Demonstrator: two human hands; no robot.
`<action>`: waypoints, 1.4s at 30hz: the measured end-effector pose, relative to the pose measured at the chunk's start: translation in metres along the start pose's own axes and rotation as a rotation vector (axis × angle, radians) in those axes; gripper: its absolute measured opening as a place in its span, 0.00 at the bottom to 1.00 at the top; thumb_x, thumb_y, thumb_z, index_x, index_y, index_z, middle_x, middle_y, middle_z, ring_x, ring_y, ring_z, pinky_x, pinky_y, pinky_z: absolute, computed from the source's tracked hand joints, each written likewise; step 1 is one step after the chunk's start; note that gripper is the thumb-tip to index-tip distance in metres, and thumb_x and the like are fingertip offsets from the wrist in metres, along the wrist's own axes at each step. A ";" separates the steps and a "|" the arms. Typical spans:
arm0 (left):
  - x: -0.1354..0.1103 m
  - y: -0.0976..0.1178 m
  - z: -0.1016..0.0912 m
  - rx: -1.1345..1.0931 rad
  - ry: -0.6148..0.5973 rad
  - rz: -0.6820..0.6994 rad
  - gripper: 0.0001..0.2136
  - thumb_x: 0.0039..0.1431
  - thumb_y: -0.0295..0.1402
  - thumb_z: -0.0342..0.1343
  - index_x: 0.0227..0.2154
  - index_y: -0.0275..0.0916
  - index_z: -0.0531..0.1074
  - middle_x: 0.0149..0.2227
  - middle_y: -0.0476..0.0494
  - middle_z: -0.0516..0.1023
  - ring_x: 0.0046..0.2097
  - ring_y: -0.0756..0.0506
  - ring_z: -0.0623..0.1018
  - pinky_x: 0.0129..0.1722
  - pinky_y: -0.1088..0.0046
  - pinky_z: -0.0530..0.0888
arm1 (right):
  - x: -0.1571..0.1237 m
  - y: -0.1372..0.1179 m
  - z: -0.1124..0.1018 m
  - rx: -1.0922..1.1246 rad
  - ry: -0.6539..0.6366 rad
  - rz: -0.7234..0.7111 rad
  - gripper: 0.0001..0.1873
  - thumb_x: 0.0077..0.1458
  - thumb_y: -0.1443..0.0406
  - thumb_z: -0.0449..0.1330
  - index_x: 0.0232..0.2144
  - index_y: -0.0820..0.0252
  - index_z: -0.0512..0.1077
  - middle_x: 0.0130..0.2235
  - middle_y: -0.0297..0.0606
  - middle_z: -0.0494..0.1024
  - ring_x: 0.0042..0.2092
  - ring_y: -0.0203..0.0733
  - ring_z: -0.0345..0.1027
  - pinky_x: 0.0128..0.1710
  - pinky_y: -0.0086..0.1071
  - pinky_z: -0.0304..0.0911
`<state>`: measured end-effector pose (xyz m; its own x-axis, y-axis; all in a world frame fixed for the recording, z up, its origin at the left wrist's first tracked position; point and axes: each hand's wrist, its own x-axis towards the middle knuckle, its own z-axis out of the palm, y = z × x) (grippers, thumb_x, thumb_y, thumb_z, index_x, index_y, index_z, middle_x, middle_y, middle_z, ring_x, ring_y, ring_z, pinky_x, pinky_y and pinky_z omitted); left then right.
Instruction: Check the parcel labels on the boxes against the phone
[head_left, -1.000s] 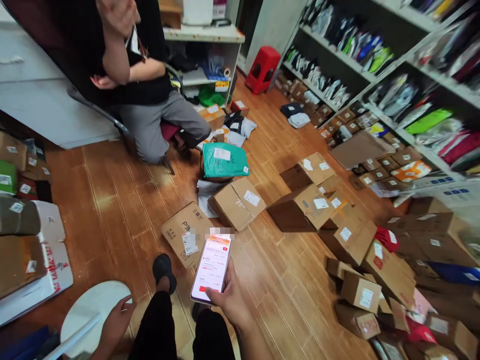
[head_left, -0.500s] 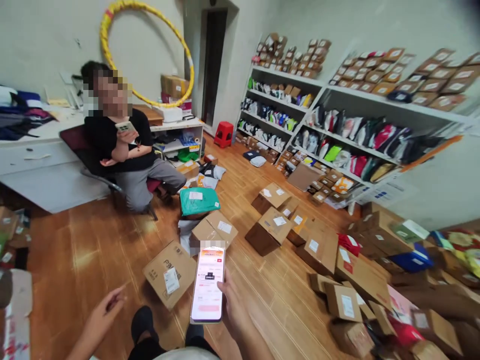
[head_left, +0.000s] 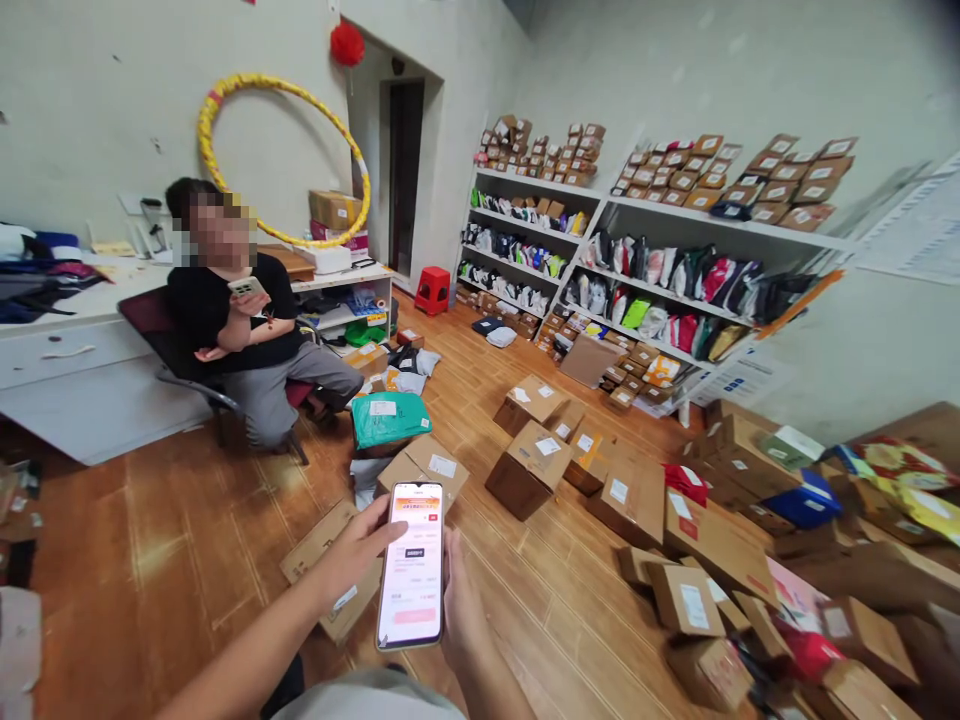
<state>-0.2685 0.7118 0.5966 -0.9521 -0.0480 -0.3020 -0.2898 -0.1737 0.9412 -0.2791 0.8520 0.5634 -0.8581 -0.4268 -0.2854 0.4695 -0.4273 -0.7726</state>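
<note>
Here right hand grips phone edge; left hand touching opposite edge.

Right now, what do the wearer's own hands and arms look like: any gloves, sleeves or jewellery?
Both are bare. The left hand and right hand wear no gloves; no rings, watch or bands show. Both forearms are uncovered, with no sleeve in view.

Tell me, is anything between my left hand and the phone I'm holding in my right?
Nothing visible. The right hand grips the phone by its right edge, and the left hand reaches in from the left, fingertips at the phone's upper left edge. Only floor and a flat cardboard box lie beneath.
</note>
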 end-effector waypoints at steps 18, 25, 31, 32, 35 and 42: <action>-0.003 -0.006 0.018 -0.078 0.072 0.054 0.27 0.41 0.39 0.61 0.46 0.38 0.64 0.42 0.42 0.78 0.44 0.40 0.77 0.42 0.65 0.72 | -0.006 0.005 0.000 -0.011 -0.027 -0.059 0.33 0.54 0.39 0.50 0.47 0.59 0.69 0.51 0.43 0.76 0.53 0.50 0.69 0.55 0.44 0.62; 0.016 -0.009 0.032 0.006 0.344 0.104 0.26 0.37 0.43 0.65 0.39 0.37 0.65 0.38 0.41 0.77 0.40 0.41 0.76 0.41 0.65 0.72 | -0.003 0.010 0.000 -0.059 0.012 -0.050 0.32 0.53 0.40 0.52 0.47 0.57 0.68 0.46 0.42 0.78 0.46 0.48 0.73 0.46 0.40 0.68; 0.008 0.002 0.028 -0.142 0.221 0.023 0.22 0.42 0.43 0.56 0.41 0.37 0.66 0.34 0.44 0.79 0.36 0.41 0.78 0.35 0.66 0.73 | -0.003 0.003 0.002 -0.133 0.033 -0.114 0.31 0.55 0.40 0.49 0.46 0.57 0.70 0.47 0.40 0.78 0.50 0.47 0.70 0.51 0.37 0.63; 0.006 0.003 0.026 -0.170 0.186 0.006 0.22 0.43 0.43 0.55 0.41 0.37 0.67 0.35 0.43 0.80 0.38 0.41 0.79 0.37 0.67 0.73 | -0.003 0.001 0.002 -0.140 0.036 -0.119 0.31 0.55 0.40 0.49 0.45 0.57 0.70 0.47 0.40 0.78 0.51 0.46 0.69 0.52 0.37 0.62; 0.001 -0.001 0.015 -0.201 0.100 -0.029 0.23 0.41 0.39 0.56 0.43 0.37 0.69 0.41 0.43 0.80 0.45 0.40 0.77 0.42 0.68 0.71 | -0.001 0.000 0.001 -0.139 0.035 -0.123 0.32 0.55 0.40 0.48 0.46 0.57 0.70 0.48 0.40 0.77 0.51 0.47 0.69 0.52 0.38 0.62; -0.005 -0.025 0.003 -0.247 -0.006 -0.085 0.25 0.36 0.32 0.56 0.44 0.38 0.70 0.43 0.45 0.79 0.47 0.40 0.75 0.44 0.68 0.71 | 0.004 0.003 -0.002 -0.069 -0.009 -0.078 0.33 0.54 0.39 0.49 0.46 0.57 0.71 0.50 0.41 0.77 0.52 0.49 0.69 0.53 0.42 0.63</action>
<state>-0.2568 0.7191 0.5747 -0.9260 -0.0173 -0.3772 -0.3371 -0.4122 0.8464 -0.2813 0.8503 0.5590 -0.8894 -0.4018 -0.2181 0.3858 -0.4039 -0.8295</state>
